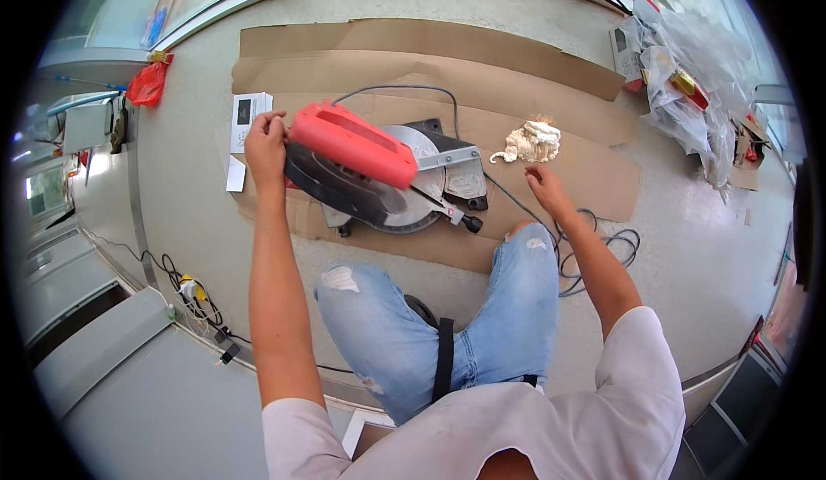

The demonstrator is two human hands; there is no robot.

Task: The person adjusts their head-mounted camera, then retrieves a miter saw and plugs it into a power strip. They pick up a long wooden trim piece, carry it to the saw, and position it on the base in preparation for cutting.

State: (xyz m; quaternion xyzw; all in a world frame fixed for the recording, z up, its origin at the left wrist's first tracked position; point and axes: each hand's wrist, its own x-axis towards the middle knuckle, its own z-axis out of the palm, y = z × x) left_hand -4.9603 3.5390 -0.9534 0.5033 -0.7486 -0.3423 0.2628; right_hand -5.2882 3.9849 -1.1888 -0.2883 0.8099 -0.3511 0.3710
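A miter saw (353, 149) with a red upper housing, dark blade guard and round metal base lies in front of me, its head tilted to the left. My left hand (268, 142) is at the left end of the saw head, fingers curled against its edge. Part of its grip is hidden by the back of the hand. On the right, my right hand (546, 189) hangs just below a crumpled cream rag (532, 142), apart from it. Its fingers are loosely bent and nothing shows in them. A metal bracket and a black knob stick out at the saw's right side.
Flattened cardboard (499, 67) lies under the saw. A dark cable (637, 243) coils right of my knee. White boxes (249, 123) sit left of the saw. Clear plastic bags (688, 76) are piled at the far right. A red bag (149, 83) lies far left.
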